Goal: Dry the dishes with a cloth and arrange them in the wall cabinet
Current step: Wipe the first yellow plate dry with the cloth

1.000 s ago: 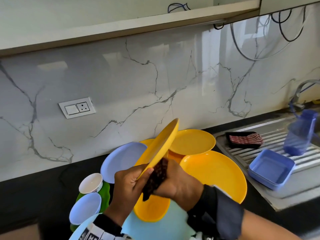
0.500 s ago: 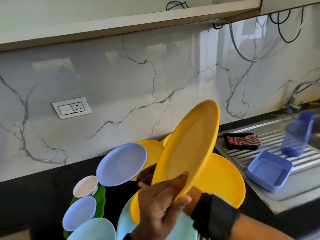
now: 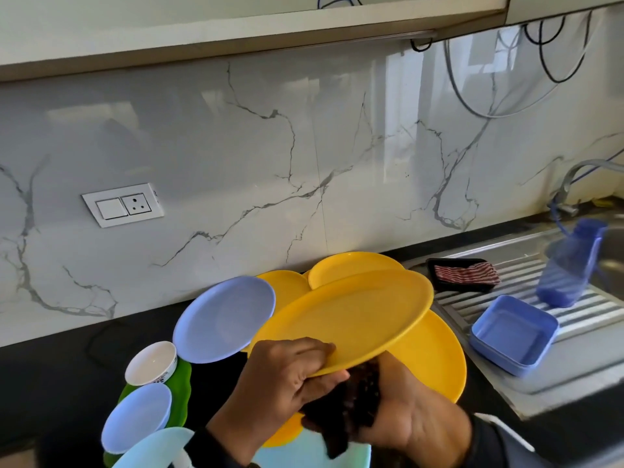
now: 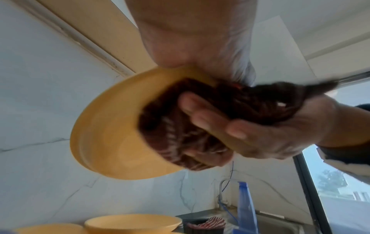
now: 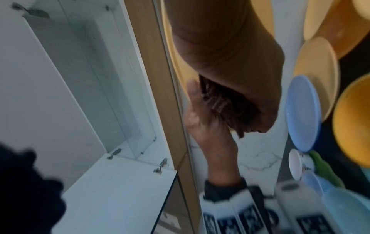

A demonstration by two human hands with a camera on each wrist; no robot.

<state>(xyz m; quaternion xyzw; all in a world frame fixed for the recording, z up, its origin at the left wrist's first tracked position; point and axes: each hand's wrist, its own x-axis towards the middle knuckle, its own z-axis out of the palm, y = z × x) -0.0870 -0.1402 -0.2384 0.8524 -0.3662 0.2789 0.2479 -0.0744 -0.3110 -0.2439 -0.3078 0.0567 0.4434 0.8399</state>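
I hold a large yellow plate (image 3: 354,312) almost flat above the counter. My left hand (image 3: 287,376) grips its near rim, thumb on top. My right hand (image 3: 405,423) is below the plate and holds a dark patterned cloth (image 3: 351,400) bunched against the underside. The left wrist view shows the plate's underside (image 4: 112,134) with the cloth (image 4: 180,126) pressed to it by the right hand's fingers (image 4: 210,114). In the right wrist view the cloth (image 5: 226,104) sits between both hands, and the wall cabinet (image 5: 80,79) stands with its door open. Its underside (image 3: 236,32) runs overhead.
More dishes crowd the black counter: yellow plates (image 3: 351,268), a lilac plate (image 3: 224,319), a white bowl (image 3: 152,363), a lilac bowl (image 3: 136,417), a green plate (image 3: 182,376). On the drainboard (image 3: 574,315) at the right sit a blue container (image 3: 513,332), a blue jug (image 3: 570,261), and a striped cloth in a black tray (image 3: 466,273).
The yellow plate has swung from edge-on and steeply tilted to nearly flat. My right hand has moved the cloth from the rim to the plate's underside.
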